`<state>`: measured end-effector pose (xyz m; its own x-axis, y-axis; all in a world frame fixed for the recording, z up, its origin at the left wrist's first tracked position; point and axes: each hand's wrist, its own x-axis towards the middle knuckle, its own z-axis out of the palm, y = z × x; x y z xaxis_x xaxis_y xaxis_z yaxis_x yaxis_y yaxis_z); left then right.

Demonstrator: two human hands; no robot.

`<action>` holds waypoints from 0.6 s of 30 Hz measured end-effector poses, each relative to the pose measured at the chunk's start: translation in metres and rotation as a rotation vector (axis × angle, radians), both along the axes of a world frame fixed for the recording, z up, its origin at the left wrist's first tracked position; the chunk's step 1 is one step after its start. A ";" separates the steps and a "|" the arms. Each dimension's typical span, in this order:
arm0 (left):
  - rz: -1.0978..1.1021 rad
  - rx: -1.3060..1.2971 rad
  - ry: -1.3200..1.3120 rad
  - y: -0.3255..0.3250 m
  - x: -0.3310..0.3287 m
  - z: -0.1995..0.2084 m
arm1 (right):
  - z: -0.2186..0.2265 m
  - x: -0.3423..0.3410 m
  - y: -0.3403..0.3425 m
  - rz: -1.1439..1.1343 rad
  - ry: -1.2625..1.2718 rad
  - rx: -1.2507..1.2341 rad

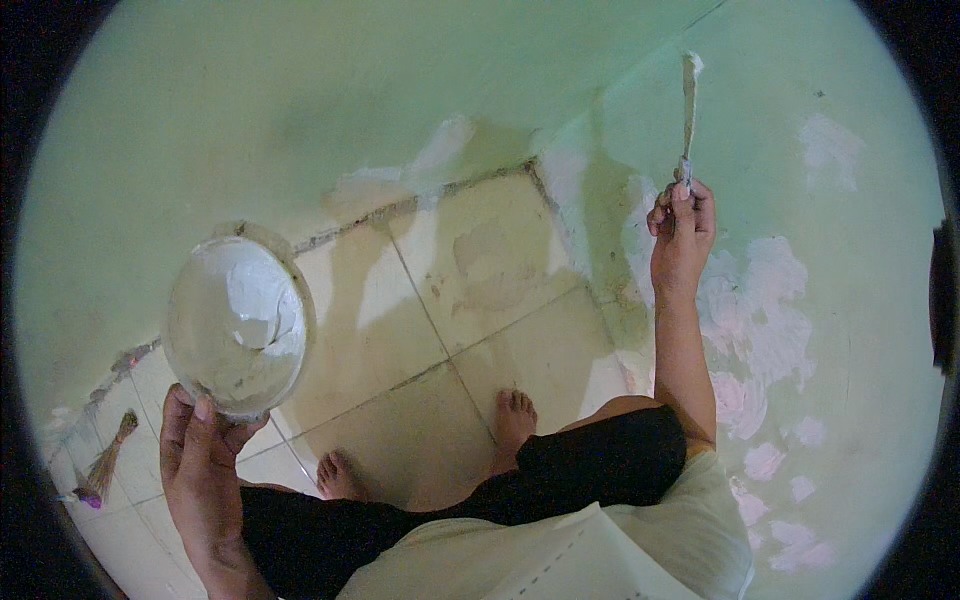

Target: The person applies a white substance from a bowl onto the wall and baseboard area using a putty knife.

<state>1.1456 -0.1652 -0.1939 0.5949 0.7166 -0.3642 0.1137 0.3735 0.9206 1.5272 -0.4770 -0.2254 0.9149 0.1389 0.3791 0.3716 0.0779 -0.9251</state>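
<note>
My left hand (205, 450) grips the near rim of a round, pale bowl (200, 330), with the thumb over the edge. White paste (255, 300) is smeared inside it. On the right, my raised right hand (685, 225) is closed around the handle of a putty knife (690, 115). Its narrow blade points away from me, with a dab of white paste at the tip. The blade is close to the green wall (760, 150) near the corner; I cannot tell whether it touches. Pale filler patches (755, 310) mark that wall beside my right forearm.
Below lies a floor of cream tiles (390, 400), with a dark, dirty seam along the wall foot. More filler (440, 145) shows low on the far wall (330, 80). A small broom (108, 460) lies at the far left. My bare feet stand on the tiles.
</note>
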 end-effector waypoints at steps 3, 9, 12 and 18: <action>-0.001 0.011 0.019 0.000 0.002 0.002 | -0.032 0.001 -0.003 -0.076 0.091 -0.075; 0.081 0.048 0.064 0.000 0.002 -0.001 | -0.104 0.007 -0.014 -0.100 0.310 -0.218; 0.076 0.036 0.072 0.002 0.000 -0.004 | -0.144 0.018 -0.029 -0.092 0.395 -0.316; 0.070 -0.026 0.015 0.004 0.001 -0.004 | -0.182 0.037 -0.038 -0.110 0.441 -0.453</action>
